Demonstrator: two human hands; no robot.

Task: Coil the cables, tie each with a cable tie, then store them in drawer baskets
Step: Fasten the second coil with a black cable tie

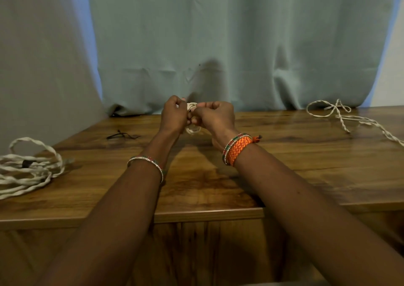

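Both hands meet above the middle of the glossy brown wooden table [284, 165], holding a small coil of cream twisted cable [192, 129] between them. The left hand [173, 116] has its fingers curled round the coil's left side, and the right hand [215, 117] pinches it from the right with bent fingers; loops of the coil show above and below the knuckles. What the fingertips are doing to the coil is hidden behind the hands.

At the table's left edge lies a larger bundle of cream twisted cable [28, 168], bound by a dark tie [28, 163] around its middle. Near the far right corner a loose length of cream twisted cable [341, 116] lies uncoiled, trailing off toward the right edge. A thin black cable tie [122, 135] rests on the table left of the hands, well apart from them.

The left wrist carries a thin beaded bangle [146, 162]; the right wrist carries a similar bangle beside an orange braided band [239, 149]. A pale grey-green curtain [218, 45] hangs behind the table. No brand, label or writing can be read on anything.
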